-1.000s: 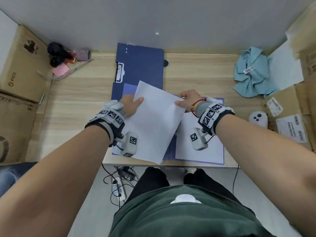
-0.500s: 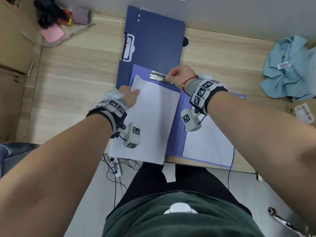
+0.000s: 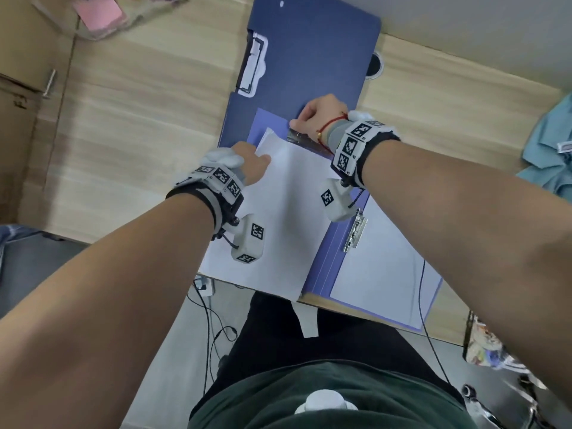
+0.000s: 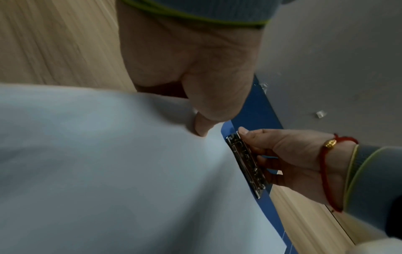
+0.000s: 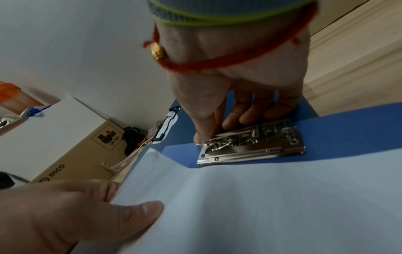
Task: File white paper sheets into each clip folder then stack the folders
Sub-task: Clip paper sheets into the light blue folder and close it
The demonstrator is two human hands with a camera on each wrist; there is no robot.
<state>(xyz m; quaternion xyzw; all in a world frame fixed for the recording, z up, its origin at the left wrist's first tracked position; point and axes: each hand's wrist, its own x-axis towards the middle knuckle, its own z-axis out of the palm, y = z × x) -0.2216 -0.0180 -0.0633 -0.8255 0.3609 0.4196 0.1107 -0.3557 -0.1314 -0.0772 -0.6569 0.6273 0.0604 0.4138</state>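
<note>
An open blue clip folder (image 3: pixel 322 261) lies at the table's near edge. My left hand (image 3: pixel 257 164) pinches the upper left edge of a white paper sheet (image 3: pixel 278 212), thumb on top; the sheet lies over the folder's left half. Its top edge sits just below the metal clip (image 5: pixel 250 146). My right hand (image 3: pixel 312 119) grips that clip (image 3: pixel 305 140), thumb on the lever and fingers behind it. Another white sheet (image 3: pixel 387 274) lies on the folder's right half under a side clip (image 3: pixel 356 232). A closed dark blue folder (image 3: pixel 309 57) lies behind.
A teal cloth (image 3: pixel 554 144) lies at the right of the wooden table (image 3: pixel 139 119). Cardboard boxes (image 3: pixel 18 88) stand along the left, one marked PICO (image 5: pixel 65 146). A pink note (image 3: pixel 96 13) and clutter sit far left. A cable hole (image 3: pixel 374 68) is beside the dark folder.
My right hand let go of the sheet's right corner and took hold of the metal clip. My left hand brought the sheet down onto the folder and up toward the clip.
</note>
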